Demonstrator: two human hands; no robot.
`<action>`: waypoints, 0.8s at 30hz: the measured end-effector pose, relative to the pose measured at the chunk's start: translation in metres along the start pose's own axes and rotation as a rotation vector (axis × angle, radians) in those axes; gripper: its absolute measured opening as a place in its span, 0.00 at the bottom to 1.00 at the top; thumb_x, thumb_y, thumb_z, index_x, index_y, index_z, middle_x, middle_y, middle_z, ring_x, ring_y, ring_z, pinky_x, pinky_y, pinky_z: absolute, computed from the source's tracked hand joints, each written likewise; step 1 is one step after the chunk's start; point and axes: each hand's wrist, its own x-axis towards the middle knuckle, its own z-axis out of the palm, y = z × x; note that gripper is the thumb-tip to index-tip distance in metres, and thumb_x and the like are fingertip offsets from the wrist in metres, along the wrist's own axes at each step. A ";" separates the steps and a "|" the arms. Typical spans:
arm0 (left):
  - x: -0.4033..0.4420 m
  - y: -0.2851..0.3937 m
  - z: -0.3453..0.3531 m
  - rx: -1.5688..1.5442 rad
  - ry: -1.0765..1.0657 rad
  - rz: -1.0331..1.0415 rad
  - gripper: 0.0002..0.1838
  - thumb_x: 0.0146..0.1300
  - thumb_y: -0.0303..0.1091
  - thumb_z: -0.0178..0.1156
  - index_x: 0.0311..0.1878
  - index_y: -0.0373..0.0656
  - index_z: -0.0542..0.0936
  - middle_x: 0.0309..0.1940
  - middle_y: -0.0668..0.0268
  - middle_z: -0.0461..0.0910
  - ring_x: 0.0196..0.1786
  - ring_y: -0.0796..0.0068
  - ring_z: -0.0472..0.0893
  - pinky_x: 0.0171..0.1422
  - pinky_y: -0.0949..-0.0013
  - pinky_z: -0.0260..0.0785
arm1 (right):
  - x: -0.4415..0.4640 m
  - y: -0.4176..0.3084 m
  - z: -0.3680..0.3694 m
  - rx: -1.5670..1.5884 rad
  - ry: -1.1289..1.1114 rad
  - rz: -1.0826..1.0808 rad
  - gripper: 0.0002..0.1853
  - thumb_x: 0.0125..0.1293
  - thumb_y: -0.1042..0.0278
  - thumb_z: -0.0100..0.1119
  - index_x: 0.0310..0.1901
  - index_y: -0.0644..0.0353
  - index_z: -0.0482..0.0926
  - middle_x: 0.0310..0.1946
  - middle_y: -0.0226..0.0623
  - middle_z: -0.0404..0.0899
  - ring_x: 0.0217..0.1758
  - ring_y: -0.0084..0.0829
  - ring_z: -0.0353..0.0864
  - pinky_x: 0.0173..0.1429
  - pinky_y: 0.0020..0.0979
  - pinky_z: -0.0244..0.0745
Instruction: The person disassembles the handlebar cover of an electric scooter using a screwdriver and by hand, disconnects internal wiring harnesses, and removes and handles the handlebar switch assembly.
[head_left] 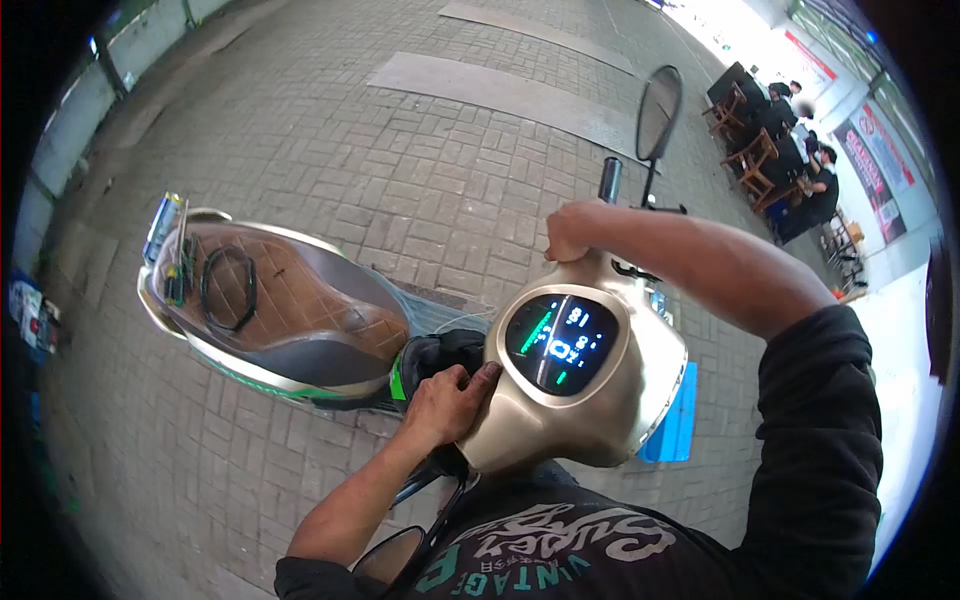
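A gold scooter handlebar cover [560,430] with a lit digital display [556,343] is right in front of my body. My left hand [452,405] is closed on its near left edge, the thumb lying on the gold surface and the other fingers curled down. Over the far edge, beside the black handlebar grip [610,180], my right hand [575,230] is bent in a closed grip on the cover; its fingertips are hidden. Black padded material [445,350] sits just beyond my left hand.
The brown quilted seat [300,310] bears a looped black cable [206,300], with a blue can [160,228] and slim tools at its rear. Mirrors [660,110] stick out on both sides. A blue box [680,415] stands beside the scooter. People [825,185] sit at tables far right.
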 end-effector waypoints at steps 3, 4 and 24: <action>0.002 -0.006 -0.001 -0.051 0.008 0.006 0.42 0.64 0.73 0.44 0.37 0.34 0.81 0.33 0.45 0.81 0.41 0.49 0.82 0.48 0.53 0.71 | -0.013 0.000 -0.001 0.160 -0.001 0.132 0.28 0.57 0.47 0.59 0.51 0.63 0.82 0.50 0.49 0.82 0.56 0.45 0.81 0.58 0.42 0.75; 0.003 -0.006 -0.005 -0.072 0.007 0.018 0.42 0.64 0.73 0.44 0.37 0.34 0.81 0.33 0.46 0.82 0.40 0.50 0.82 0.48 0.54 0.71 | -0.011 0.002 -0.005 0.202 0.000 0.174 0.29 0.56 0.47 0.59 0.51 0.63 0.82 0.51 0.49 0.82 0.56 0.45 0.80 0.58 0.42 0.75; -0.002 -0.018 0.000 -0.254 -0.027 -0.014 0.42 0.63 0.71 0.48 0.37 0.31 0.84 0.35 0.42 0.82 0.45 0.47 0.83 0.51 0.54 0.73 | 0.011 0.000 0.008 0.358 0.235 0.152 0.19 0.49 0.65 0.59 0.41 0.67 0.83 0.44 0.56 0.82 0.50 0.50 0.83 0.53 0.43 0.78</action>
